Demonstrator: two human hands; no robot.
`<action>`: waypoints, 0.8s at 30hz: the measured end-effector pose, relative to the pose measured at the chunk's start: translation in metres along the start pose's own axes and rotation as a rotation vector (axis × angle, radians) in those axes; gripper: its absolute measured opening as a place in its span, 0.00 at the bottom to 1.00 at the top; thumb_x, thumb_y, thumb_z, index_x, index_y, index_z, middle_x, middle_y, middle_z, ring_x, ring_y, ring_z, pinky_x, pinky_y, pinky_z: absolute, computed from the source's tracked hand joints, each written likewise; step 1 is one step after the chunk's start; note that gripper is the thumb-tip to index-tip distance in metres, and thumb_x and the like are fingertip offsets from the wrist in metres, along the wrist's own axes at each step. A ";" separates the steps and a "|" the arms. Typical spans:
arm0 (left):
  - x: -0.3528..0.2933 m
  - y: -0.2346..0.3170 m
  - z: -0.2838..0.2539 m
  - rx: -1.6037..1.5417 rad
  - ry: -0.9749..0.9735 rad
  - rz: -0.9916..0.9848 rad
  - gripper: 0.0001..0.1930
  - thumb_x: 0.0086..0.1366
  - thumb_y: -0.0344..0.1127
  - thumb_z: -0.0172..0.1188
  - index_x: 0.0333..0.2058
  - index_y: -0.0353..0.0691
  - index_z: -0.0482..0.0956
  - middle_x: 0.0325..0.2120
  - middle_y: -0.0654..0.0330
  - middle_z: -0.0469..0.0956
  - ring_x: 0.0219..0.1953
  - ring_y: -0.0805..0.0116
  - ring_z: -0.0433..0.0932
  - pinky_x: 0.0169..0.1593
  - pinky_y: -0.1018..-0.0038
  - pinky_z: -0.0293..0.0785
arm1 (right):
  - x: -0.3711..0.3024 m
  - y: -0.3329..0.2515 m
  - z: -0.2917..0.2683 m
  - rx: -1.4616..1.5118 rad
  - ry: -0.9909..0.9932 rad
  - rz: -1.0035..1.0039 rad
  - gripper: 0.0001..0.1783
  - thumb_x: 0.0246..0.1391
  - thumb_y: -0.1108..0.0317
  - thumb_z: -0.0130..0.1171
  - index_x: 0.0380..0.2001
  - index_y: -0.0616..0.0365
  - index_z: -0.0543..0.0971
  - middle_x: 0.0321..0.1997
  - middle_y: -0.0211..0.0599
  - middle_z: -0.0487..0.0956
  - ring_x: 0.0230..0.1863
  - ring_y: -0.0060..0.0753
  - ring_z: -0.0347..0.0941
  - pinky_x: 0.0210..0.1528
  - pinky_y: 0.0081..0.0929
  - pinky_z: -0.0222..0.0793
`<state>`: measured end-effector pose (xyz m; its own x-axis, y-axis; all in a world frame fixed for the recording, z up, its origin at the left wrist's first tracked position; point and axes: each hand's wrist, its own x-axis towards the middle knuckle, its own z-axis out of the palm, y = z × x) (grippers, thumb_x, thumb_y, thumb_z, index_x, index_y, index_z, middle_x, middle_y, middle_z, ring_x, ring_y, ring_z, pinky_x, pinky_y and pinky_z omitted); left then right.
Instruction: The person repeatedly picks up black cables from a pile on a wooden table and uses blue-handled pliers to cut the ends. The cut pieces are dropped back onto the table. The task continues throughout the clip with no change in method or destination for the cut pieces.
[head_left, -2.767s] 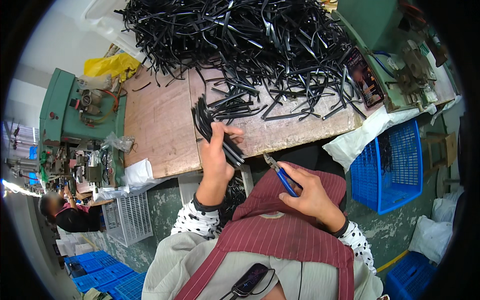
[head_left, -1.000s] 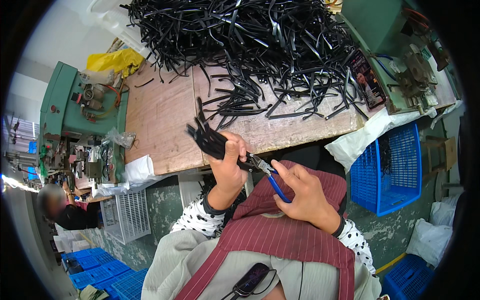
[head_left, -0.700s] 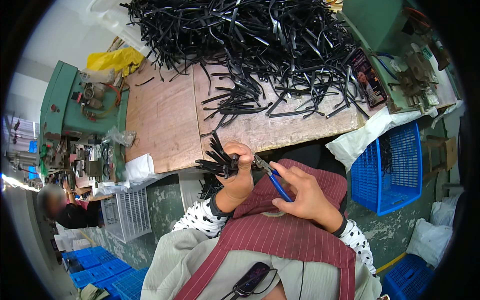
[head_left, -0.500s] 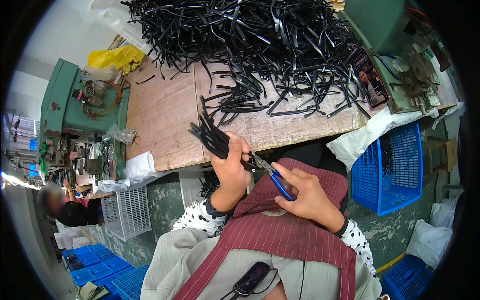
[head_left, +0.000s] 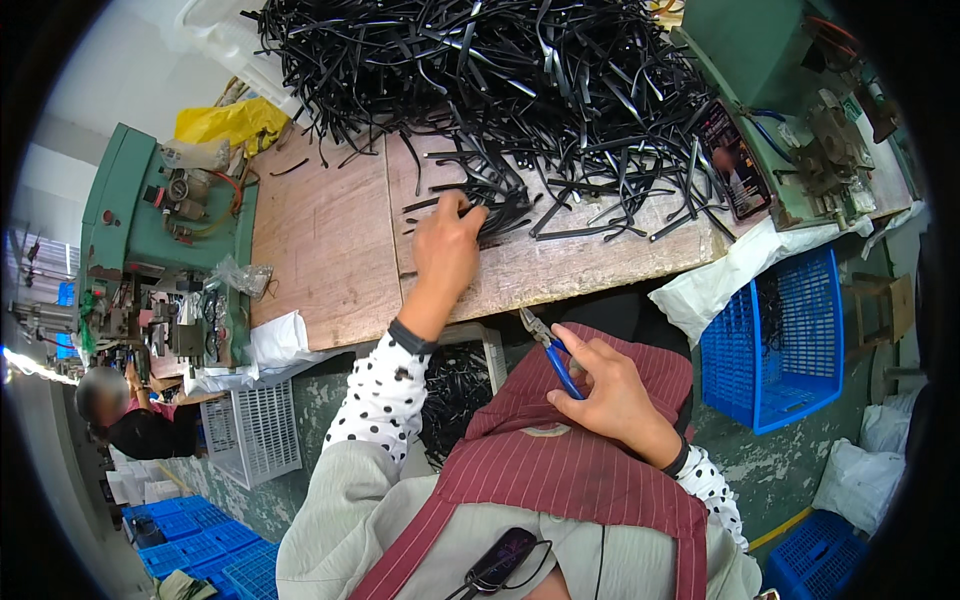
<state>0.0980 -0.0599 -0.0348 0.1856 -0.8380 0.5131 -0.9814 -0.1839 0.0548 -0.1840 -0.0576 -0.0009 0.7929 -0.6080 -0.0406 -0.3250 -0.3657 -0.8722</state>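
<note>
My left hand (head_left: 446, 252) is over the near edge of the table. Its fingers are curled onto a small bunch of black eyeglass temples (head_left: 505, 212), and the fingertips are partly hidden. Behind it rises a large heap of the same temples (head_left: 480, 70), tangled and spilling toward me. My right hand (head_left: 615, 390), above my lap, grips blue-handled cutting pliers (head_left: 560, 368). Their metal jaws point up and left toward the table edge, with nothing between them. Below my left forearm stands a pale basket (head_left: 494, 352) with more black temples inside.
Green machines stand left (head_left: 125, 210) and right (head_left: 745, 60) of the wooden table (head_left: 320, 230). A phone (head_left: 735, 160) leans by the right machine. A blue crate (head_left: 800, 390) sits on the right, a white crate (head_left: 270, 430) on the left. Another person (head_left: 150, 425) works at far left.
My left hand has moved from beside the pliers up to the table. The upright bunch of temples it held is gone from it. My right hand stays almost still with the pliers.
</note>
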 end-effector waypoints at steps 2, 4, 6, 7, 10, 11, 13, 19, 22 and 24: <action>0.012 -0.006 0.007 -0.012 0.045 0.070 0.14 0.48 0.22 0.58 0.33 0.48 0.83 0.36 0.60 0.75 0.28 0.55 0.77 0.32 0.62 0.73 | 0.000 -0.001 -0.001 -0.008 0.009 -0.006 0.44 0.39 0.64 0.71 0.64 0.49 0.69 0.29 0.39 0.74 0.29 0.39 0.75 0.35 0.34 0.74; 0.021 -0.005 -0.002 -0.018 0.063 0.002 0.14 0.46 0.23 0.59 0.32 0.47 0.83 0.36 0.61 0.75 0.28 0.55 0.77 0.32 0.63 0.73 | -0.001 0.002 -0.001 -0.007 0.030 -0.018 0.44 0.39 0.64 0.71 0.64 0.49 0.68 0.29 0.40 0.74 0.30 0.40 0.76 0.35 0.34 0.75; 0.029 -0.005 -0.019 -0.137 0.151 -0.072 0.11 0.47 0.24 0.64 0.31 0.46 0.83 0.33 0.62 0.75 0.28 0.56 0.76 0.31 0.66 0.72 | -0.001 0.004 -0.002 -0.023 0.047 -0.027 0.45 0.38 0.64 0.72 0.64 0.49 0.68 0.30 0.39 0.74 0.28 0.35 0.74 0.33 0.30 0.74; 0.031 -0.008 -0.023 -0.255 0.162 -0.126 0.10 0.48 0.25 0.65 0.31 0.46 0.83 0.31 0.62 0.75 0.28 0.57 0.75 0.31 0.68 0.72 | -0.001 0.005 -0.002 -0.030 0.054 -0.031 0.46 0.38 0.65 0.73 0.64 0.49 0.68 0.30 0.38 0.73 0.27 0.33 0.74 0.32 0.28 0.74; 0.035 -0.014 -0.031 -0.628 0.169 -0.361 0.04 0.55 0.31 0.69 0.29 0.41 0.83 0.21 0.63 0.72 0.24 0.69 0.73 0.28 0.75 0.68 | 0.002 0.009 0.002 -0.028 0.050 -0.014 0.46 0.37 0.64 0.74 0.64 0.49 0.69 0.31 0.38 0.73 0.27 0.33 0.73 0.32 0.28 0.73; 0.035 -0.013 -0.033 -0.792 0.136 -0.503 0.04 0.56 0.30 0.68 0.30 0.40 0.83 0.20 0.64 0.73 0.23 0.71 0.72 0.28 0.75 0.67 | 0.003 0.008 0.003 -0.040 0.040 -0.018 0.46 0.37 0.64 0.74 0.64 0.49 0.69 0.31 0.38 0.73 0.27 0.33 0.73 0.32 0.28 0.73; 0.036 -0.008 -0.039 -1.121 0.064 -0.783 0.05 0.58 0.30 0.67 0.31 0.37 0.82 0.20 0.66 0.73 0.21 0.76 0.70 0.27 0.77 0.66 | 0.003 0.006 0.001 -0.064 0.027 -0.027 0.46 0.37 0.64 0.74 0.64 0.49 0.69 0.31 0.38 0.73 0.28 0.33 0.73 0.32 0.27 0.73; 0.005 -0.004 -0.051 -2.105 0.032 -0.921 0.06 0.66 0.34 0.59 0.39 0.40 0.76 0.38 0.52 0.82 0.19 0.77 0.64 0.28 0.74 0.68 | 0.002 0.007 0.000 -0.023 0.017 0.022 0.45 0.38 0.61 0.72 0.64 0.47 0.68 0.31 0.39 0.73 0.31 0.39 0.75 0.34 0.35 0.74; -0.013 0.018 -0.052 -1.871 0.203 -0.800 0.07 0.65 0.32 0.60 0.39 0.37 0.75 0.33 0.53 0.82 0.18 0.76 0.64 0.28 0.75 0.68 | 0.003 0.008 0.001 -0.031 0.018 0.019 0.46 0.38 0.61 0.72 0.64 0.47 0.68 0.31 0.38 0.73 0.31 0.39 0.75 0.34 0.35 0.74; -0.024 0.036 -0.050 -1.616 0.339 -0.814 0.09 0.62 0.25 0.62 0.40 0.34 0.75 0.30 0.56 0.82 0.20 0.78 0.69 0.26 0.79 0.68 | 0.003 0.010 0.004 -0.029 0.044 0.003 0.46 0.37 0.61 0.72 0.64 0.47 0.68 0.31 0.38 0.72 0.31 0.38 0.75 0.34 0.35 0.74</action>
<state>0.0558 -0.0211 -0.0024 0.7661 -0.6399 0.0603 0.2151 0.3437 0.9141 -0.1830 -0.0600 -0.0117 0.7690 -0.6389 -0.0212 -0.3425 -0.3837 -0.8576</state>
